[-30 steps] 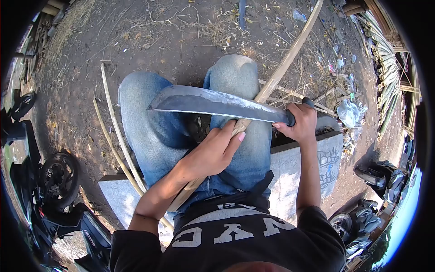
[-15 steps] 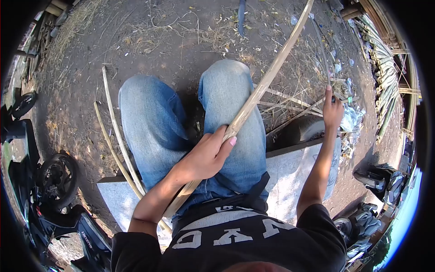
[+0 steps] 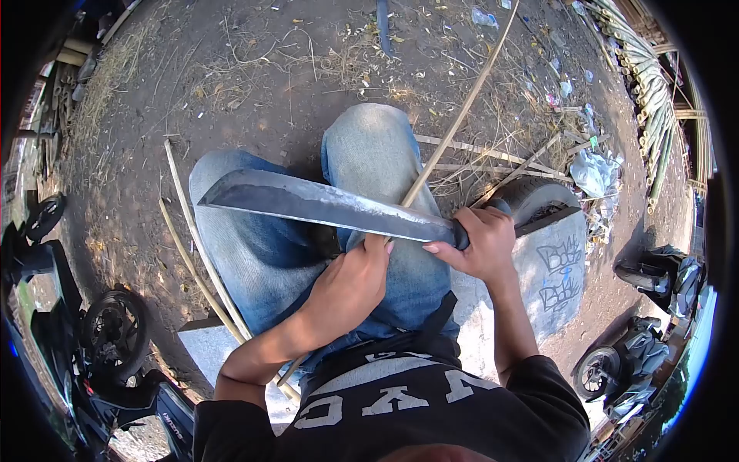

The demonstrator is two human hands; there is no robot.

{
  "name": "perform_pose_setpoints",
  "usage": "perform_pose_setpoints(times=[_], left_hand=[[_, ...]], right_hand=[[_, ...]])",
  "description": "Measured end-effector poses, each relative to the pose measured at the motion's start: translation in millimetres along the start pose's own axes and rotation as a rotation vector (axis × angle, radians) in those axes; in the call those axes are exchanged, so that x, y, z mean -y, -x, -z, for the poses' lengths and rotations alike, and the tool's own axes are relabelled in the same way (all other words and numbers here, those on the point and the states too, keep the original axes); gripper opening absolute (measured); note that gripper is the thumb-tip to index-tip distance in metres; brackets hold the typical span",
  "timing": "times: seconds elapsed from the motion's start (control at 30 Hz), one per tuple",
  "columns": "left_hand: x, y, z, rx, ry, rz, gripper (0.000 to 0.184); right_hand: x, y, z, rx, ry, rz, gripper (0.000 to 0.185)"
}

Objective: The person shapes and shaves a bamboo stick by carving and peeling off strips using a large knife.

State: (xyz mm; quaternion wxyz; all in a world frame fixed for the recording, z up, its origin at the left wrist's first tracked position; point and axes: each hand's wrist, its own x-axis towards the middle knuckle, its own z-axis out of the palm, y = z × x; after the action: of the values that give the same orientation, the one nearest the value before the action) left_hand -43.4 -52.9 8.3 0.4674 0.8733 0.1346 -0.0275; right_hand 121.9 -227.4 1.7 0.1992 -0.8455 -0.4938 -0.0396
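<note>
My left hand (image 3: 350, 281) is closed round a long, thin bamboo strip (image 3: 463, 115) that slants up and to the right over my right thigh. In my right hand (image 3: 486, 240) is the dark handle of a machete (image 3: 323, 204), its broad blade pointing left across both thighs. The blade crosses over the strip just above my left fingers; whether its edge touches the strip I cannot tell. The strip's lower end is partly hidden by my left hand and forearm. Two more bamboo strips (image 3: 202, 239) lean beside my left leg.
I sit on a grey slab (image 3: 550, 269) with writing on it, beside a tyre (image 3: 531, 202). Strips and plastic litter (image 3: 594, 173) lie on the dirt to the right. A stack of bamboo poles (image 3: 650, 100) is at upper right. Motorbikes (image 3: 115, 331) stand on both sides.
My right hand has come in from the far right, bringing the machete across my thighs. The strip in my left hand now shows its narrow side, and my left hand has shifted slightly down.
</note>
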Motion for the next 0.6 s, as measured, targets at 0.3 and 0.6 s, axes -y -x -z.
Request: perform_pose_setpoints(times=[0.3, 0.6], left_hand=[[-4.5, 1.3, -5.7, -0.042, -0.132, -0.002, 0.021], [-4.0, 8.9, -6.0, -0.035, -0.279, 0.023, 0.018]], right_hand=[[-34.1, -12.6, 0.4, -0.048, 0.159, 0.139, 0.071], [-120.6, -26.3, 9.3, -0.152, 0.205, -0.448, 0.061]])
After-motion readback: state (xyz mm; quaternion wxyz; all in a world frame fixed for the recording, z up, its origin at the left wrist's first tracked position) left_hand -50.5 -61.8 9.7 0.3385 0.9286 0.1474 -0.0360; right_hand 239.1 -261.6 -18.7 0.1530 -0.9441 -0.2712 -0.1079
